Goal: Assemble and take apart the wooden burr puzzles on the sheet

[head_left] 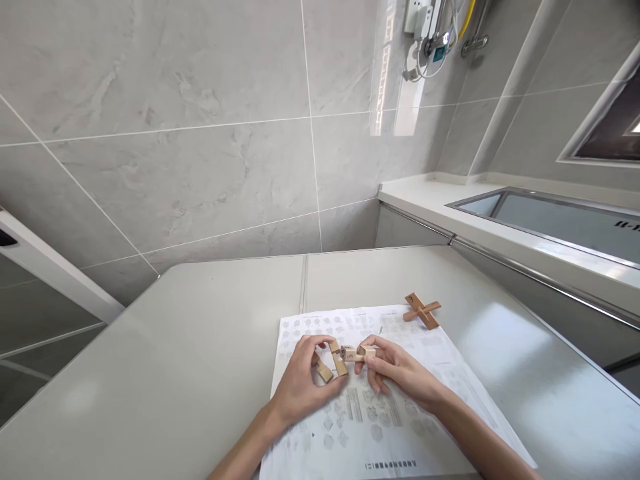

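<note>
My left hand curls round a notched wooden puzzle piece, gripping its two ends between thumb and fingers. Another wooden puzzle piece shows inside the curve of that hand; whether the fingers touch it I cannot tell. Between thumb and fingers, my right hand pinches a lighter notched piece with a dark mark near its left end. That end comes close to the piece in my left hand; contact between them is unclear. Under both hands lies a large printed sheet with small grey diagrams.
A cross of joined wooden pieces rests at the sheet's upper right corner. The pale table runs up to a tiled wall. On the right stands a white counter with a glass-topped panel.
</note>
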The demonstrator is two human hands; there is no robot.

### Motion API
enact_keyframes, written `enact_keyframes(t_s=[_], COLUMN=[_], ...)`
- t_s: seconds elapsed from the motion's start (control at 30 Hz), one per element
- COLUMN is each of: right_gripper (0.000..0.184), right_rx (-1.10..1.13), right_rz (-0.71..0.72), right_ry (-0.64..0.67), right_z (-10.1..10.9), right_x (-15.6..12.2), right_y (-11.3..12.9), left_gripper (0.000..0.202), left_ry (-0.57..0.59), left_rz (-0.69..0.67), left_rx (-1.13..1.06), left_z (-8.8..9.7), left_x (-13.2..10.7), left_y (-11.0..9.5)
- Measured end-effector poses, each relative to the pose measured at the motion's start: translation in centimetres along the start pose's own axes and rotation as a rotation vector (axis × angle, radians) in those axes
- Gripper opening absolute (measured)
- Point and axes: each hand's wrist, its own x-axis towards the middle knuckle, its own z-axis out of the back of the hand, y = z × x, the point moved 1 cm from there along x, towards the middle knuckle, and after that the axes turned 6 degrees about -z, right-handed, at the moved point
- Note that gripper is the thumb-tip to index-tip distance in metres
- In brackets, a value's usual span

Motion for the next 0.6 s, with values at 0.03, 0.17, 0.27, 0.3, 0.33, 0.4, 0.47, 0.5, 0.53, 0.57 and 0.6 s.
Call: enact_keyframes(t_s=[0.03, 0.17, 0.27, 0.3, 0.33, 0.4, 0.47, 0.5, 0.53, 0.57, 0.6], right_gripper=[0.044, 0.044, 0.045, 0.045, 0.045, 0.045, 0.045, 0.044, 0.044, 0.044, 0.043], right_rx=[-0.007, -0.012, 0.000, 0.004, 0.006, 0.006, 0.000, -0.005, -0.013, -0.022, -0.034], right_rz=[0.003, 0.012, 0.016, 0.017, 0.017, 0.017, 0.018, 0.019, 0.020, 0.023, 0.026], right_ry=[0.001, 0.001, -0.001, 0.000, 0.001, 0.004, 0.005, 0.005, 0.004, 0.002, -0.001], right_z=[-0.04, -0.08, -0.04, -0.03, -0.03, -0.03, -0.04, -0.05, -0.05, -0.06, -0.07], right_x=[-0.04, -0.10, -0.05, -0.04, -0.03, -0.02, -0.05, -0.08, -0.12, -0.15, -0.17], right_y=[0.06, 0.21, 0.26, 0.27, 0.29, 0.32, 0.34, 0.35, 0.36, 0.36, 0.36], left_gripper=[0.054, 0.068, 0.077, 0.078, 0.078, 0.078, 0.077, 0.077, 0.077, 0.078, 0.079], left_ry=[0.001, 0.040, 0.077, 0.082, 0.086, 0.100, 0.131, 0.148, 0.163, 0.173, 0.178], left_rz=[0.007, 0.006, 0.009, 0.010, 0.010, 0.023, 0.056, 0.076, 0.095, 0.110, 0.121], left_rx=[-0.040, -0.290, -0.525, -0.560, -0.572, -0.626, -0.709, -0.751, -0.785, -0.806, -0.818], left_z=[0.07, 0.23, 0.27, 0.28, 0.30, 0.31, 0.29, 0.27, 0.25, 0.24, 0.24], left_x=[-0.05, 0.01, 0.20, 0.25, 0.28, 0.30, 0.30, 0.31, 0.33, 0.36, 0.39], left_y=[-0.07, -0.11, 0.06, 0.12, 0.18, 0.27, 0.38, 0.45, 0.54, 0.64, 0.74])
